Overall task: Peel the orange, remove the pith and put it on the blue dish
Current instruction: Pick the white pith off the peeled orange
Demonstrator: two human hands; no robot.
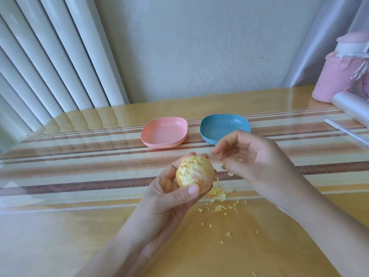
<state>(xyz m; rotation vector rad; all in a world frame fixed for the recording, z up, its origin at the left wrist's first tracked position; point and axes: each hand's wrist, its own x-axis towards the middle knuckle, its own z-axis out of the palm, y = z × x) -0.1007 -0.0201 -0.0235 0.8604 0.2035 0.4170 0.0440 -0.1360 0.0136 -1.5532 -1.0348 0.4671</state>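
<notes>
The left hand [167, 198] curls its fingers round the orange [200, 177], offering its pith [186, 170] to the right hand [253, 156], whose blurred fingers may pinch something or nothing; I cannot tell.

Pale yellow and white on the orange [194, 170], streaked with brighter orange. Plain teal on the blue dish [225, 126]; plain salmon on the pink dish [163, 132]. Yellow for the scraps [219, 193]. Honey-yellow wood tone on the table [60, 236], crossed by a mat [79, 170] striped in brown, cream and tan. Pale pink on the bottle [335, 76], banded in white. White along the ribbed radiator [50, 56]; greyish white on the wall [199, 47].
</notes>
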